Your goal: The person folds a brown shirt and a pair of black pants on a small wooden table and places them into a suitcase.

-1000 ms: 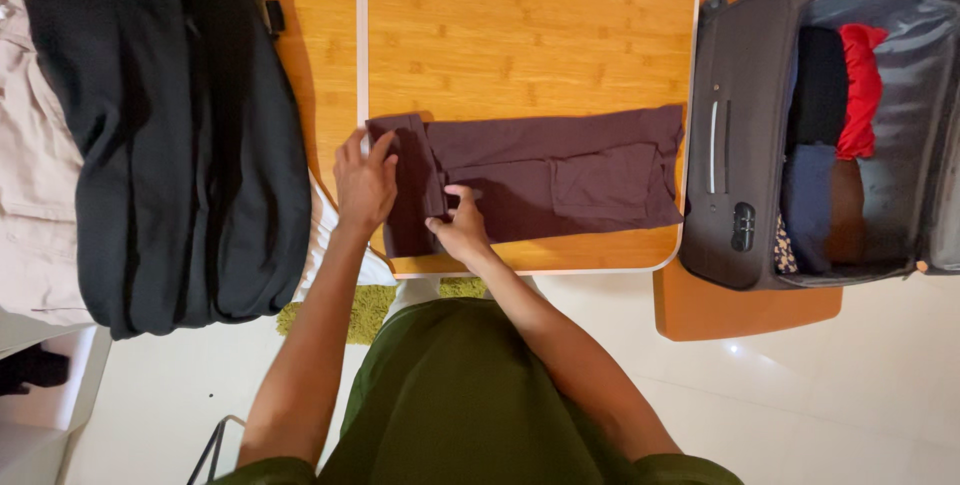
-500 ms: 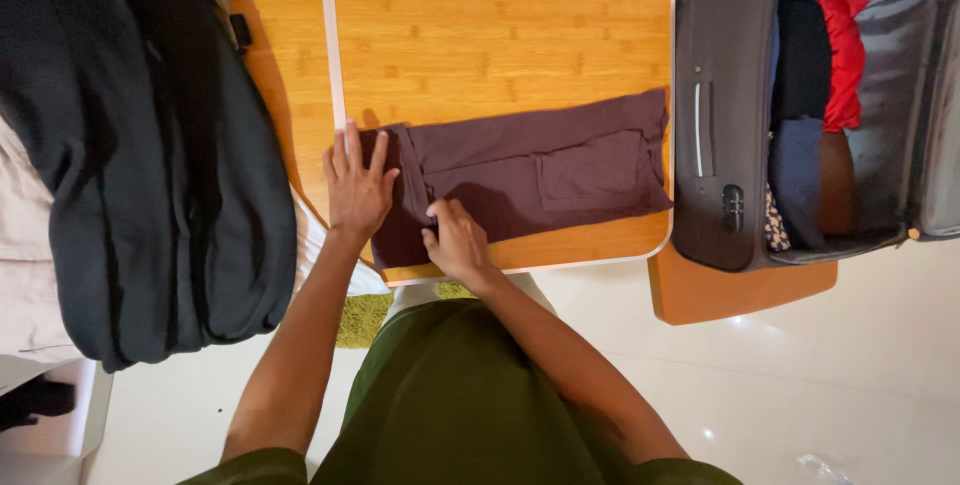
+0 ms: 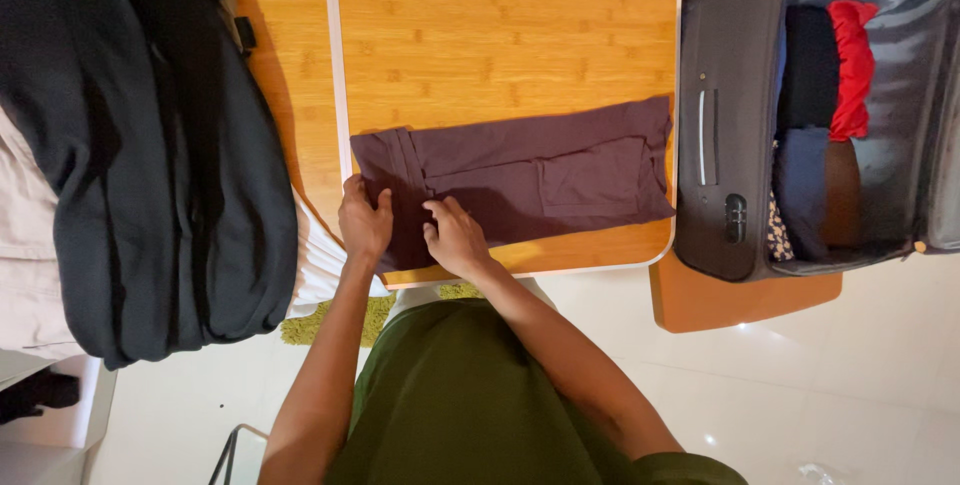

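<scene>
A wide wooden desk with a bamboo-like grain and a pale rounded rim is seen from above. Its left side is covered by a heavy heap of dark, soft cloth, draped over pale beige fabric. To the right, an open grey suitcase is set on a lower orange surface; folded black, red, blue and brown clothes are packed inside against a shiny grey lining.

On the desk's near edge a maroon garment is laid flat as a long, smooth rectangle, with a stitched pocket-like panel toward its right end and a folded band at its left end.

The left hand is closed on the garment's near left corner, fingers curled over the cloth edge. The right hand is pressed just beside it on the same end, fingers bent and pinched into the fabric. A green, matte garment is worn by the person below.
</scene>
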